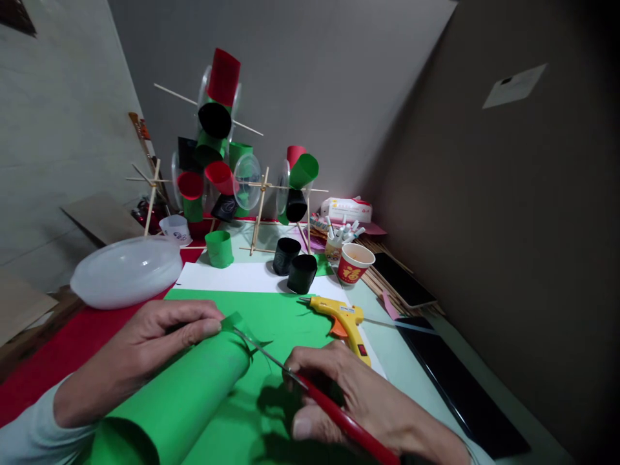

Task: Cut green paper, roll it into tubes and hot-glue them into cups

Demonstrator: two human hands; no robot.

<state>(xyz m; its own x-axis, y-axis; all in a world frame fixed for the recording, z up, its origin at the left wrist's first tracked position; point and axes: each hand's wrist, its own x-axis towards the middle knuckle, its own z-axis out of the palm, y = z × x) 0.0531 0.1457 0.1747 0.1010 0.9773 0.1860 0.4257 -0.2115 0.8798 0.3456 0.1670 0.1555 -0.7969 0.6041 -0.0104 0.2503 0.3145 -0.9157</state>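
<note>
Bare green paper sheet (285,310) ahead of left hand (155,339) pinch: open passage. Yellow hot-glue gun (341,320) blocks just beyond right hand (358,400). Two black paper cups (294,263) farther ahead. White plastic dome lid (126,270) crowds left side. Right table strip apparently passable.

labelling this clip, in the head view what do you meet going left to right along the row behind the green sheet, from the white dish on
white plastic dish → green paper cup → two black paper cups → red printed cup → dark phone
</note>
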